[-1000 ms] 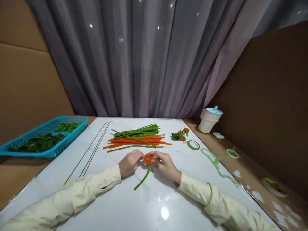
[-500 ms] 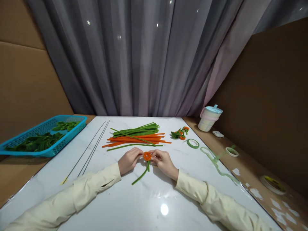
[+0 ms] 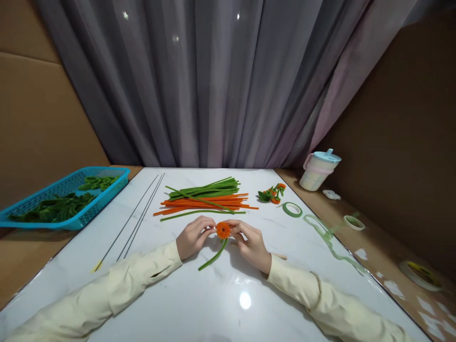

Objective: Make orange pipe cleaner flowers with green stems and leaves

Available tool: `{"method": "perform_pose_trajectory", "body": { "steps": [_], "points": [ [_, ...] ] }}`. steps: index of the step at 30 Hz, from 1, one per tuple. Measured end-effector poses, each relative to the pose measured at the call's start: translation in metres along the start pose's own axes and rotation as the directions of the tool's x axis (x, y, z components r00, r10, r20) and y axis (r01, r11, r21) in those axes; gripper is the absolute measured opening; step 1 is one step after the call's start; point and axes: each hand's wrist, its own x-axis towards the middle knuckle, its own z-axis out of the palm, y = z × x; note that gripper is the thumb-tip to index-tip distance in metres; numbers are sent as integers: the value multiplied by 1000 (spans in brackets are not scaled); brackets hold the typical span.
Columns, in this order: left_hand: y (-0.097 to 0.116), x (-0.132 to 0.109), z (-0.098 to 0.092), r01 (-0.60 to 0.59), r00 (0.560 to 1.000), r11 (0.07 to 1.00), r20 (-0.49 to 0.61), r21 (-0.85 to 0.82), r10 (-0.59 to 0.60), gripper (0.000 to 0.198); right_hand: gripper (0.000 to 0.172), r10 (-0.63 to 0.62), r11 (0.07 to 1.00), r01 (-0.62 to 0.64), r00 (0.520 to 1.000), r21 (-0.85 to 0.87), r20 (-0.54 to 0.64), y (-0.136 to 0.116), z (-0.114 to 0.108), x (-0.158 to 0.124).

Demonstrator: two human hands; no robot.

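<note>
Both my hands meet at the middle of the white table point(image 3: 185, 304). My left hand point(image 3: 194, 237) and my right hand point(image 3: 251, 242) pinch a small orange pipe-cleaner flower point(image 3: 223, 230) between their fingertips. Its green stem point(image 3: 213, 258) curves down toward me and lies on the table. Just beyond my hands lies a single green pipe cleaner point(image 3: 185, 214), and behind it a pile of orange pipe cleaners point(image 3: 203, 204) with green pipe cleaners point(image 3: 206, 191) on top.
A blue basket point(image 3: 26, 206) with green leaf shapes stands at the left. Thin dark wires point(image 3: 138, 221) lie left of the pile. Finished small flowers point(image 3: 272, 194), green tape rolls point(image 3: 292, 209), a loose tape strip point(image 3: 326, 237) and a lidded cup point(image 3: 318, 170) sit at the right.
The flower head has turned between my fingers and now faces me more fully. My hands stay in the same spot; the view has shifted slightly.
</note>
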Motion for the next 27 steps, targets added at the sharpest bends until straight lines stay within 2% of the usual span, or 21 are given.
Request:
{"method": "perform_pose_trajectory", "body": {
  "steps": [8, 13, 20, 27],
  "points": [
    [0, -1, -1, -77, 994, 997, -77, -8, 76, 15, 26, -82, 996, 82, 997, -24, 4, -8, -1, -2],
    [0, -1, -2, -114, 993, 993, -33, 31, 115, 15, 27, -126, 992, 126, 992, -23, 20, -7, -1, -4],
    [-2, -1, -3, -125, 991, 989, 55, 82, 121, 15, 26, -90, 995, 92, 995, -34, 41, -5, -1, -5],
    [-1, 0, -4, -243, 969, 960, 83, 139, 233, 23, 28, -106, 991, 110, 993, -75, 60, -1, -2, -6]
  ]
}}
